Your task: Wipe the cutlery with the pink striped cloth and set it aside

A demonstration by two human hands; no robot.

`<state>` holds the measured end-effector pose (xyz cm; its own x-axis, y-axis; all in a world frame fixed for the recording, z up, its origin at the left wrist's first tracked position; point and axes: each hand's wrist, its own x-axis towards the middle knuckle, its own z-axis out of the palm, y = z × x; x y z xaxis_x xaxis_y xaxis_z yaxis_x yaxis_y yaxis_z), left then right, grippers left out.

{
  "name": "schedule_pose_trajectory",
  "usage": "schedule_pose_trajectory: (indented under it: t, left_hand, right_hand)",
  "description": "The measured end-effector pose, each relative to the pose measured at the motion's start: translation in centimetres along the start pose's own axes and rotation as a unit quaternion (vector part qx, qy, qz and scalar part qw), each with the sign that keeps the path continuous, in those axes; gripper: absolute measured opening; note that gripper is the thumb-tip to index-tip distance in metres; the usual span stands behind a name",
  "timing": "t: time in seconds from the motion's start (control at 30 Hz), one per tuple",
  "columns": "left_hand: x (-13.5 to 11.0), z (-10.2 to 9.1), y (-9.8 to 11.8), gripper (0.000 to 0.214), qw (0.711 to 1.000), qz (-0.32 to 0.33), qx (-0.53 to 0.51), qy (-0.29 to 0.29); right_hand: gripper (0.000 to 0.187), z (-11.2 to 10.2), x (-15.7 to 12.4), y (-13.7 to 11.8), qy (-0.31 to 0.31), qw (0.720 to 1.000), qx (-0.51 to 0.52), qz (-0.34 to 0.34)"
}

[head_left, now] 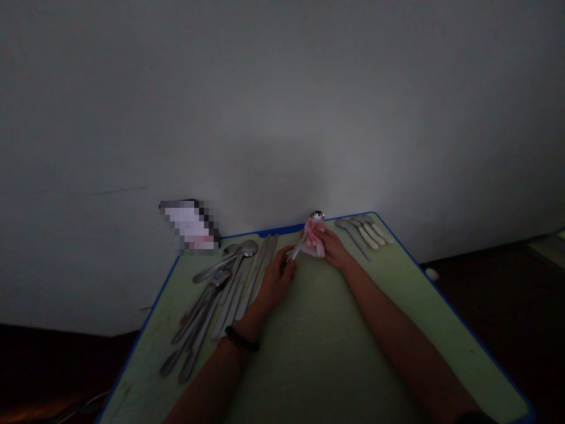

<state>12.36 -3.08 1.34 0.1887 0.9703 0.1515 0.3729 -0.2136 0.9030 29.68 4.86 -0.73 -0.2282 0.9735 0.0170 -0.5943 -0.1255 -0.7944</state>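
Note:
My left hand [281,270] is closed round the handle of a shiny metal spoon [317,216], which tilts up and away from me over the far part of the table. My right hand [332,247] grips a pink cloth [314,238], bunched against the spoon just below its bowl. To the left of my left hand lies a loose pile of metal spoons [200,321], beside several table knives [253,277] laid roughly side by side. Right of my right hand, several pieces of cutlery [366,231] lie in a slanted row, some with white handles.
The light green table [335,359] has a blue edge and stands against a grey wall [282,106]. A blurred-out, phone-like object [189,224] leans at the far left corner. A small white object [431,274] shows beyond the right edge, near the dark floor.

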Motion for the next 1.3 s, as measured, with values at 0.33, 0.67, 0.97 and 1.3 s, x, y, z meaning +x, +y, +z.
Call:
schedule_pose_trajectory:
  t: [0.33, 0.67, 0.97, 1.3]
  left_hand:
    - [-0.07, 0.05, 0.33, 0.038, 1.0, -0.002, 0.018, 0.001]
    - [0.01, 0.0, 0.12, 0.04, 0.999, 0.006, 0.034, -0.003]
    - [0.08, -0.1, -0.1, 0.041, 0.997, 0.012, 0.075, 0.014]
    - [0.05, -0.12, 0.09, 0.04, 0.996, 0.01, 0.087, 0.011]
  right_hand:
    - [0.024, -0.29, 0.29, 0.21, 0.007, 1.0, 0.006, 0.012]
    - [0.023, 0.03, 0.05, -0.07, 0.012, 1.0, -0.004, 0.015]
    - [0.022, 0.07, -0.01, -0.09, 0.016, 0.999, -0.017, 0.023]
    - [0.022, 0.2, -0.17, -0.32, 0.002, 1.0, -0.008, 0.023]
